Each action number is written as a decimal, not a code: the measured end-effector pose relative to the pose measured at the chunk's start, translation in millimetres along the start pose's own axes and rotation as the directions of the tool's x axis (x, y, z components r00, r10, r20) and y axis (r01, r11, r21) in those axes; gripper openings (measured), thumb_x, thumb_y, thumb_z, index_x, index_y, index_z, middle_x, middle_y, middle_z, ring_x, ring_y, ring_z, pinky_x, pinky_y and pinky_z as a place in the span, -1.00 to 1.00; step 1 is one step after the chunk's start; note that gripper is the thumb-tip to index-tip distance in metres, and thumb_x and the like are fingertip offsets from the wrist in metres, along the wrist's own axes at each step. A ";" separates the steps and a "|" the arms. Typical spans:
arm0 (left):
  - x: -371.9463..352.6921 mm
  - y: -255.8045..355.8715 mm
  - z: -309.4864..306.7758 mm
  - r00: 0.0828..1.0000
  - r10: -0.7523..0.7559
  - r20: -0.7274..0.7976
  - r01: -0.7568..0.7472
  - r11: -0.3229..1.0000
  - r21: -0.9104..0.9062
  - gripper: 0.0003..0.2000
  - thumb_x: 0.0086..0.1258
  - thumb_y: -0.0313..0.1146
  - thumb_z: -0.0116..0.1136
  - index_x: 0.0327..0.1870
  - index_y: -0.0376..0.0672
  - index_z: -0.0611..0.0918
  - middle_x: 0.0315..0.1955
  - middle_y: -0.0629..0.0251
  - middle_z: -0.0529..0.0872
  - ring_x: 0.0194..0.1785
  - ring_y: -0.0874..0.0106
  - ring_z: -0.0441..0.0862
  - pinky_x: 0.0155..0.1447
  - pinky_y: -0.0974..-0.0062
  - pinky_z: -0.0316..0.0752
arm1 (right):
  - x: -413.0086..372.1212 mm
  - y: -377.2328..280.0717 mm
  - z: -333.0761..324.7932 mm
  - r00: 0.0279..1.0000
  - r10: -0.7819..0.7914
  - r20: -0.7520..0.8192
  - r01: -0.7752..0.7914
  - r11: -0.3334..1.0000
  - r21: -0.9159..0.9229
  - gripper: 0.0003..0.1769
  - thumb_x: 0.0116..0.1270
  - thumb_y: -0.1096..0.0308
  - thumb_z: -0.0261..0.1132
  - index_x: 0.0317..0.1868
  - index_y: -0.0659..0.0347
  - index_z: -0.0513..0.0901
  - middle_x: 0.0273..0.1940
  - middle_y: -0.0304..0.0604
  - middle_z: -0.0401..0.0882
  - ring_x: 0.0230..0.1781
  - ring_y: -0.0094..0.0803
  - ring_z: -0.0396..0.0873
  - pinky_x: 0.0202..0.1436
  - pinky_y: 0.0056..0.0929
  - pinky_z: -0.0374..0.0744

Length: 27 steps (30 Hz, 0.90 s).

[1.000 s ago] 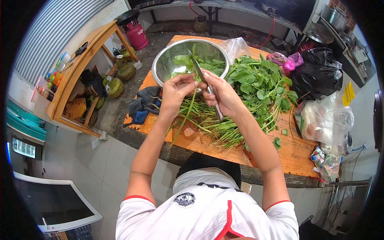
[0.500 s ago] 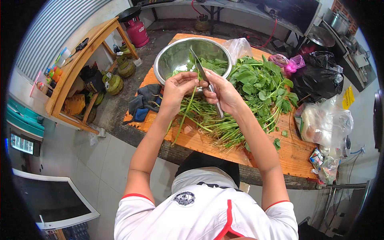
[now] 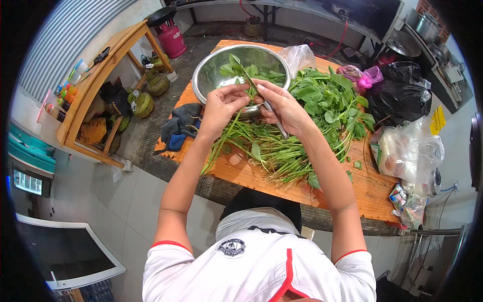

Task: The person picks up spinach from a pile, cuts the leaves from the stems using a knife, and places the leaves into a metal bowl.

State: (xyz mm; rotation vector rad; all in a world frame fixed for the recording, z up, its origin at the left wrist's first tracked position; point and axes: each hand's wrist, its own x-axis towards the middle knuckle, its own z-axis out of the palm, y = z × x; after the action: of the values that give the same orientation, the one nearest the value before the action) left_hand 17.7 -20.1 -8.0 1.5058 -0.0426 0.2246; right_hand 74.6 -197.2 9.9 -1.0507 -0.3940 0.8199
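My left hand (image 3: 225,107) pinches a leafy green stem (image 3: 221,142) whose lower end hangs down toward the table and whose leaves rise over the bowl. Beside it, my right hand (image 3: 286,109) is wrapped round a knife (image 3: 276,120), its blade pointing up and left against the greens. Just beyond both hands lies a steel bowl (image 3: 200,75) with cut leaves inside. A large heap of leafy greens (image 3: 324,103) spreads to the right of the bowl, its stems pointing toward me.
The wooden table (image 3: 372,201) also holds a dark cloth (image 3: 182,126) at left, a clear bag (image 3: 300,57) behind the bowl, a black bag (image 3: 400,93) and a clear bag of food (image 3: 402,153) at right. A wooden shelf (image 3: 108,55) stands left.
Leaves now stand up above my hands at the bowl, where a thin stem was held before. The knife has shifted slightly right and down, and the stems under my left hand look thicker.
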 end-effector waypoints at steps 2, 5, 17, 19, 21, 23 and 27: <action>-0.4 -0.5 0.3 1.000 0.014 0.011 -0.014 1.000 0.022 -0.70 0.27 -0.54 0.22 0.04 -0.35 0.60 -0.30 0.37 0.67 -0.27 0.62 0.60 -0.22 0.62 0.50 | -0.9 -0.7 -1.3 1.000 0.000 0.007 0.000 1.000 -0.018 -0.54 0.48 0.20 0.11 0.33 0.07 0.36 -0.35 -0.41 0.38 -0.59 -0.75 0.22 -0.64 -0.77 0.18; -3.0 7.7 6.8 0.998 0.015 -0.061 -0.011 0.998 0.067 -0.75 0.25 -0.56 0.21 -0.04 -0.37 0.64 -0.39 0.38 0.67 -0.35 0.67 0.58 -0.28 0.70 0.48 | -2.6 -0.8 -3.9 0.999 -0.016 0.030 0.017 0.998 -0.062 -0.54 0.47 0.20 0.13 0.33 0.08 0.36 -0.36 -0.41 0.37 -0.60 -0.76 0.22 -0.64 -0.76 0.18; 0.4 6.4 4.4 0.998 0.030 -0.056 -0.020 0.986 0.166 -0.74 0.23 -0.56 0.20 -0.05 -0.37 0.65 -0.42 0.42 0.66 -0.40 0.69 0.55 -0.31 0.70 0.46 | -2.0 3.7 -8.4 0.997 -0.052 0.051 0.056 0.995 -0.083 -0.54 0.45 0.21 0.15 0.31 0.11 0.38 -0.36 -0.40 0.36 -0.60 -0.74 0.22 -0.64 -0.74 0.19; -0.7 8.3 5.4 0.998 0.024 -0.066 -0.012 0.984 0.179 -0.74 0.22 -0.57 0.20 -0.05 -0.37 0.65 -0.42 0.41 0.66 -0.39 0.68 0.55 -0.31 0.69 0.46 | -2.2 4.4 -9.2 0.997 -0.052 0.059 0.056 0.996 -0.068 -0.53 0.45 0.21 0.16 0.31 0.12 0.38 -0.36 -0.40 0.36 -0.60 -0.74 0.22 -0.64 -0.74 0.19; -2.2 8.4 6.2 0.997 0.019 -0.074 -0.006 0.984 0.176 -0.74 0.22 -0.57 0.20 -0.05 -0.37 0.65 -0.42 0.41 0.65 -0.39 0.68 0.55 -0.31 0.69 0.47 | -2.4 5.0 -9.8 0.997 -0.050 0.065 0.054 0.996 -0.068 -0.53 0.45 0.21 0.16 0.31 0.12 0.38 -0.36 -0.40 0.36 -0.60 -0.73 0.22 -0.64 -0.74 0.19; -2.4 8.3 6.7 0.997 0.017 -0.078 -0.005 0.988 0.156 -0.74 0.22 -0.56 0.20 -0.05 -0.38 0.65 -0.42 0.41 0.65 -0.39 0.68 0.56 -0.31 0.68 0.47 | -1.7 5.6 -10.5 0.997 -0.053 0.058 0.057 0.995 -0.078 -0.54 0.45 0.20 0.16 0.30 0.12 0.38 -0.36 -0.40 0.36 -0.60 -0.73 0.22 -0.64 -0.74 0.18; 0.3 7.3 3.5 0.999 0.024 -0.046 -0.014 0.980 0.198 -0.75 0.24 -0.55 0.21 -0.06 -0.38 0.65 -0.42 0.40 0.66 -0.38 0.67 0.57 -0.29 0.67 0.50 | -0.1 6.3 -6.8 0.997 -0.074 0.007 0.075 0.993 -0.091 -0.58 0.45 0.19 0.17 0.25 0.12 0.42 -0.37 -0.40 0.36 -0.60 -0.74 0.22 -0.65 -0.74 0.18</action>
State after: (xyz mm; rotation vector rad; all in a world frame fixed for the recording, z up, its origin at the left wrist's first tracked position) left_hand 17.1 -23.2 -0.6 1.6973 0.0043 0.2873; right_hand 76.4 -199.8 1.2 -1.1127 -0.4748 0.7427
